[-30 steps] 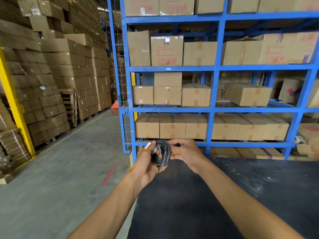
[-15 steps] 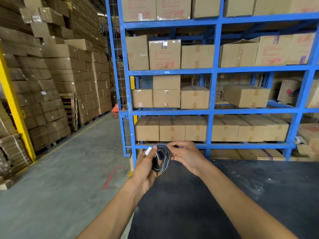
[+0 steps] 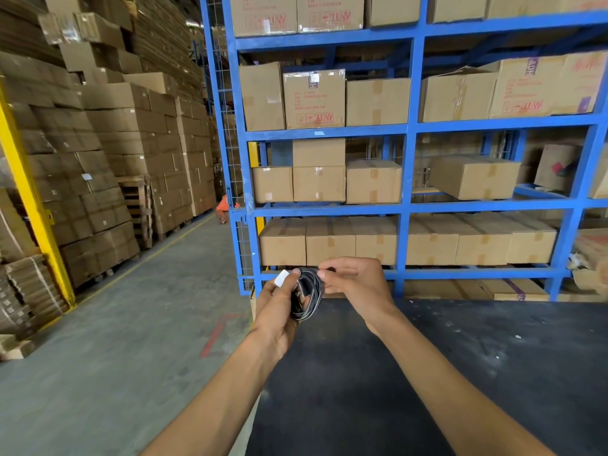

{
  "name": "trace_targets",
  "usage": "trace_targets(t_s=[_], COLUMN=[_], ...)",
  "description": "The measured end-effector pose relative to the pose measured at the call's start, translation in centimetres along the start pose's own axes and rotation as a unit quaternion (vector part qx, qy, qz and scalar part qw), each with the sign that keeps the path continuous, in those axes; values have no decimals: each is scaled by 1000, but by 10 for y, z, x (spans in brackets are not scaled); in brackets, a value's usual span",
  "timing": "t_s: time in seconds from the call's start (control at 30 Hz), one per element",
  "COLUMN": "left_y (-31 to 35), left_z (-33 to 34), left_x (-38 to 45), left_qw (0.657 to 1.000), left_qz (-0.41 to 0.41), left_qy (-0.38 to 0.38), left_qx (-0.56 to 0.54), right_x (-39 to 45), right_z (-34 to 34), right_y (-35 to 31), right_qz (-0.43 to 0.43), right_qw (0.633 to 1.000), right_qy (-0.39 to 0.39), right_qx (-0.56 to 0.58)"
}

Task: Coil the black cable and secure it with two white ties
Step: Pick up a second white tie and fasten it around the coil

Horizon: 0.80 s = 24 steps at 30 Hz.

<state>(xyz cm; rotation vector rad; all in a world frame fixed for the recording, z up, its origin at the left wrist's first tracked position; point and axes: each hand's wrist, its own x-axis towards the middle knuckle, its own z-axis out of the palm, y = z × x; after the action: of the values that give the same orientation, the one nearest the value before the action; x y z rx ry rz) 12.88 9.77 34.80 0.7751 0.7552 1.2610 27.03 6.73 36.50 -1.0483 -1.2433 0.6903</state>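
Both our hands, left hand [image 3: 279, 311] and right hand [image 3: 357, 284], pinch the light, springy black cable [image 3: 309, 296] coil; we judge its rim the best hold.

I see two bare forearms reaching up from the bottom of the view, both uncovered as far as the frame shows them: no sleeve or cuff on either. The wrists carry no watch, band or bracelet. My left hand [image 3: 275, 320] shows its back, ungloved, with no ring on the fingers I can see. My right hand [image 3: 357, 287] is likewise ungloved and ringless, its knuckles and short, plain nails visible. I make out no marks or tattoos on either arm.
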Motion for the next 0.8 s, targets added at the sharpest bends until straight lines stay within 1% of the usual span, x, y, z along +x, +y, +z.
trace_targets(t_s=[0.1, 0.17, 0.3, 0.43, 0.53, 0.7, 0.8], left_y=[-2, -4, -5, -5, -5, -5, -5], left_z=[1, 2, -1, -1, -1, -2, -3], left_x=[3, 5, 9, 10, 11, 10, 8], left_qw=[1000, 999, 999, 998, 996, 994, 993], left_qz=[22, 31, 49, 65, 78, 95, 103], left_qy=[7, 13, 20, 21, 34, 43, 42], left_qx=[6, 2, -1, -1, 5, 11, 25], right_x=[-2, -3, -8, -13, -12, -11, -10], right_z=[4, 6, 9, 14, 18, 24, 27], right_y=[-2, -4, -5, -1, 1, 5, 2], right_qz=[-51, -73, -91, -87, -95, -161, -179], right_qw=[997, 992, 976, 973, 963, 936, 928], right_qy=[28, 21, 13, 12, 16, 41, 31], right_qx=[-48, -102, -196, -215, -250, -310, -324])
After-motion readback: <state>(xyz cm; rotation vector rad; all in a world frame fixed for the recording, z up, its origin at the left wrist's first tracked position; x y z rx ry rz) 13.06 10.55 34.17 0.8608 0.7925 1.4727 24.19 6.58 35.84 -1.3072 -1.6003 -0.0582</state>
